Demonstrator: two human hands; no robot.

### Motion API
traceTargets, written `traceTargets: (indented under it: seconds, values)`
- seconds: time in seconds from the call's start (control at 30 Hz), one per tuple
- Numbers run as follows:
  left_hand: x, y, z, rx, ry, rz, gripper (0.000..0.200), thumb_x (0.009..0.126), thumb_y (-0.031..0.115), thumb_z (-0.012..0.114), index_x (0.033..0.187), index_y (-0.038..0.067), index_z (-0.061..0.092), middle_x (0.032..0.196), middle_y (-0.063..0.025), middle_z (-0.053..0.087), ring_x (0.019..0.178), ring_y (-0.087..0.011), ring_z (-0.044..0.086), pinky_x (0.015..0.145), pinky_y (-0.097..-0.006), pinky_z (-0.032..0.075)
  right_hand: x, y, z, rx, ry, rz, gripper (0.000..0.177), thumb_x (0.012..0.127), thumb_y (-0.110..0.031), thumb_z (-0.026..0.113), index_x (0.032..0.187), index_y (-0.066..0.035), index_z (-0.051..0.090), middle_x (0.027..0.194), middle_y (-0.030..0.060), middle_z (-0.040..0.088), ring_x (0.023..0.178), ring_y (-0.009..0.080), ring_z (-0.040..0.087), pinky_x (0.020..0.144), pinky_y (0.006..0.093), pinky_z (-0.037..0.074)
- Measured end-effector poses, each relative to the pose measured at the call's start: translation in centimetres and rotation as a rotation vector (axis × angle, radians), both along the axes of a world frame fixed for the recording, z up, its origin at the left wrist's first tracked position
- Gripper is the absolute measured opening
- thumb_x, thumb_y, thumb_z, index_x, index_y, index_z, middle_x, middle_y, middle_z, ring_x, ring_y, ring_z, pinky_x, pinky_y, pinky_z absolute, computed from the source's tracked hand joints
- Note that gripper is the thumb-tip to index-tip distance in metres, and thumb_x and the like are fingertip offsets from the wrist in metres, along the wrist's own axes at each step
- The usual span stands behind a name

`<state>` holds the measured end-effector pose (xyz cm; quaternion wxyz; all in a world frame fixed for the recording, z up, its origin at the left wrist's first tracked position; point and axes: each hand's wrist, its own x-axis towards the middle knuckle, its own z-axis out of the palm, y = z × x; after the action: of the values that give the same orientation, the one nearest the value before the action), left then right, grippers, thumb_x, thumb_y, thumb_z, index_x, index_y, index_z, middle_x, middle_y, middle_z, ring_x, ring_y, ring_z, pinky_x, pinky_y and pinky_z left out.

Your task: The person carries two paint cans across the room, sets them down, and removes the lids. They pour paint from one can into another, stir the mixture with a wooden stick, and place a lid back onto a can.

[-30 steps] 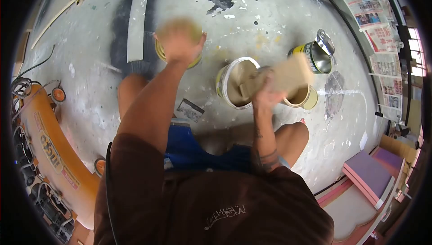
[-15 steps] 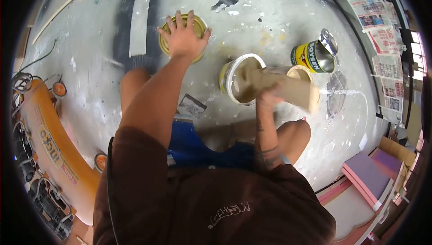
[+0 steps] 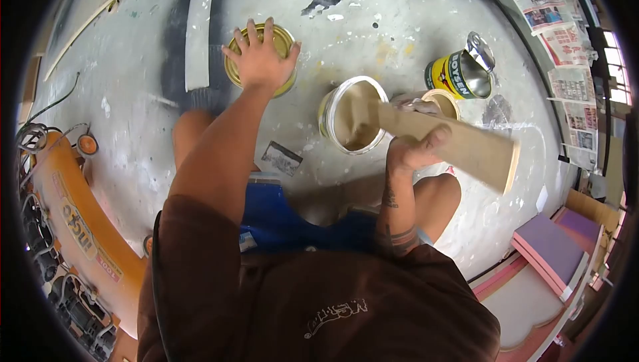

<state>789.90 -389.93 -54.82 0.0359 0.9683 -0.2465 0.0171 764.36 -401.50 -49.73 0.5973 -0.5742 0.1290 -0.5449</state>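
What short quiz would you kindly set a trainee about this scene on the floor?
1. True or false: the left hand lies flat on the gold-topped can.
2. The right hand grips: A a brush; B a flat wooden board; C a roller.
3. Which colour is the paint in the white-rimmed can that the board's end reaches into?
Key: 1 true; 2 B; 3 tan.

Matt, raw-looking flat pale wooden board point(image 3: 466, 148), wet glossy beige paint point(image 3: 353, 129) in round white pail point(image 3: 325, 114), shiny round gold metal can point(image 3: 284, 39), rough paint-splattered grey concrete floor point(image 3: 373, 22).
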Motion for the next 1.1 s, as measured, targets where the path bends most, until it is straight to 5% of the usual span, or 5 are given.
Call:
traceTargets:
  seconds: [0.17,0.23,0.7,0.97,1.1]
  values:
    - [0.2,-0.8,0.6,-0.005,-0.011,-0.016,0.086,0.088,0.071,0.047,0.156,0.021,0.032,0.162,-0.0148,0.027,0.150,-0.0410,0.019,0.116,-0.0693,0.009,3.0,0.8,-0.5,-0.255,0.391,-0.619,0.048,0.098,-0.045,0.057,0.096,0.002,0.060,0.088,0.0125,0.064,0.074,0.0243,0.061,0.070,0.0385,0.055]
    - [0.0,-0.5,0.4,0.014,0.001,0.002,0.086,0.088,0.071,0.047,0.156,0.021,0.032,0.162,-0.0146,0.026,0.150,-0.0412,0.018,0.116,-0.0692,0.009,2.6,1.4,1.7,0.346,0.278,-0.496,0.047,0.098,-0.044,0.059,0.097,0.003,0.060,0.089,0.0131,0.064,0.075,0.0247,0.062,0.071,0.0380,0.055]
    - [0.0,-0.4,-0.1,-0.040,-0.025,-0.015,0.086,0.087,0.070,0.049,0.155,0.020,0.034,0.161,-0.0166,0.028,0.149,-0.0436,0.018,0.116,-0.0702,0.008,1.9,2.0,-1.9,-0.312,0.296,-0.315,0.051,0.099,-0.046,0.052,0.099,0.005,0.058,0.092,0.0181,0.063,0.082,0.0286,0.064,0.078,0.0381,0.054]
    - [0.0,-0.1,-0.2,-0.024,-0.038,-0.005,0.087,0.087,0.072,0.048,0.155,0.021,0.034,0.160,-0.0153,0.029,0.149,-0.0419,0.020,0.115,-0.0707,0.011,1.2,2.6,0.2,0.089,0.054,-0.129,0.058,0.094,-0.056,0.052,0.099,0.002,0.057,0.095,0.0175,0.062,0.086,0.0299,0.063,0.082,0.0437,0.053]
    - [0.0,-0.5,0.0,-0.024,-0.025,-0.008,0.086,0.087,0.071,0.048,0.155,0.021,0.034,0.160,-0.0156,0.029,0.149,-0.0415,0.020,0.115,-0.0704,0.010,1.3,2.2,-1.1,0.030,0.528,-0.434,0.058,0.094,-0.053,0.056,0.109,0.002,0.056,0.105,0.0178,0.062,0.095,0.0328,0.062,0.093,0.0466,0.050]
